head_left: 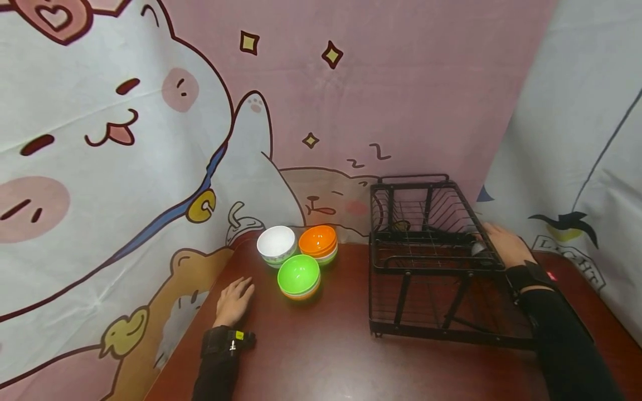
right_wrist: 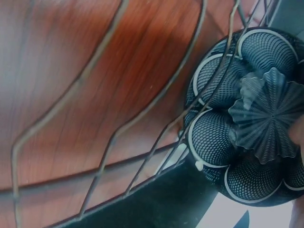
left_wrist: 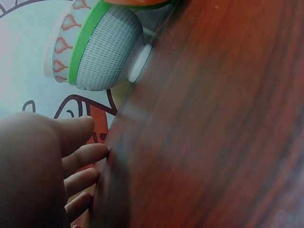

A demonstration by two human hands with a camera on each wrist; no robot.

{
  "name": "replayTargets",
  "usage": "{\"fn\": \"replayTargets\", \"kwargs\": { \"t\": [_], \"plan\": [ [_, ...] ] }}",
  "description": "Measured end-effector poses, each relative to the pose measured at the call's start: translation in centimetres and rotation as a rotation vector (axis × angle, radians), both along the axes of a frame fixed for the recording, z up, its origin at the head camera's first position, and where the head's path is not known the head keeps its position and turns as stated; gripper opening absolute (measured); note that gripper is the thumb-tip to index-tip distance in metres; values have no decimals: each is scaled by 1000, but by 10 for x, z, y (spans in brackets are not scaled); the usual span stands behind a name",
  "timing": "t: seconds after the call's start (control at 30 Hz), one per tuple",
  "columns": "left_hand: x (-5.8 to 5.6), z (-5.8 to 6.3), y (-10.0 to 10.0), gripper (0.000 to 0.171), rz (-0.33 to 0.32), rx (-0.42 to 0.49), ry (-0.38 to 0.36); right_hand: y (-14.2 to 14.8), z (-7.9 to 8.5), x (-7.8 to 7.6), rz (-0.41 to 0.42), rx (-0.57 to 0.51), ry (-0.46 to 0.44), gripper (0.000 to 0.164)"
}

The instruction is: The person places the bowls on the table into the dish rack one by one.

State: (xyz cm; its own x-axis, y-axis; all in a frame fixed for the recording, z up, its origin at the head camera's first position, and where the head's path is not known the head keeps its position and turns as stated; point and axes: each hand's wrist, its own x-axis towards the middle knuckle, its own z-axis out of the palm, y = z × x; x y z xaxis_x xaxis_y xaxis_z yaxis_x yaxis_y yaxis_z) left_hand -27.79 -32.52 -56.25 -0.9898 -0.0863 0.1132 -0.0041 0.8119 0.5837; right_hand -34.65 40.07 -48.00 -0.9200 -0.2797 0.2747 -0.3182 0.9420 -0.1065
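On the table's left side my left hand [head_left: 234,301] rests with relaxed fingers, holding nothing. Close by it are three bowl stacks: one topped white [head_left: 276,243], one topped orange [head_left: 318,240], one topped green [head_left: 298,274]. In the left wrist view, a stack with a white dotted bowl [left_wrist: 109,50] stands beyond the fingers. My right hand [head_left: 505,245] is at the right side of a black two-tier wire dish rack [head_left: 436,270]. It grips a dark round bowl with a petal pattern [right_wrist: 213,137], against the rack's wires. Only a little of that hand shows in the right wrist view.
The reddish-brown wooden table [head_left: 326,351] carries everything. A cartoon-printed cloth [head_left: 401,100] hangs close behind and at both sides. Upright bent wires [right_wrist: 111,137] of the rack stand beside the right hand.
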Motion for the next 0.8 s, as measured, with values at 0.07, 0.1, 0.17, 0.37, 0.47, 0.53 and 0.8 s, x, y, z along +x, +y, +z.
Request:
{"fn": "replayTargets", "kwargs": {
  "t": [0.07, 0.1, 0.17, 0.37, 0.47, 0.53, 0.8],
  "plan": [
    [0, 1, 0, 57, 3, -3, -27, 1, 0, 1, 13, 30, 31, 18],
    [-1, 1, 1, 57, 2, -8, -40, 1, 0, 2, 21, 50, 39, 18],
    [-1, 2, 1, 57, 5, -10, -43, 3, -1, 2, 24, 81, 36, 25],
    [-1, 2, 1, 58, -3, -13, 11, 8, 0, 1, 15, 80, 14, 50],
    [-2, 0, -2, 58, -8, -4, -9, 8, 0, 1, 19, 77, 23, 52],
    [-2, 0, -2, 58, -7, -9, -37, 8, -1, 2, 20, 79, 30, 54],
    [-1, 1, 0, 57, 2, -5, -25, 8, -2, 3, 29, 83, 52, 58]
  ]
}}
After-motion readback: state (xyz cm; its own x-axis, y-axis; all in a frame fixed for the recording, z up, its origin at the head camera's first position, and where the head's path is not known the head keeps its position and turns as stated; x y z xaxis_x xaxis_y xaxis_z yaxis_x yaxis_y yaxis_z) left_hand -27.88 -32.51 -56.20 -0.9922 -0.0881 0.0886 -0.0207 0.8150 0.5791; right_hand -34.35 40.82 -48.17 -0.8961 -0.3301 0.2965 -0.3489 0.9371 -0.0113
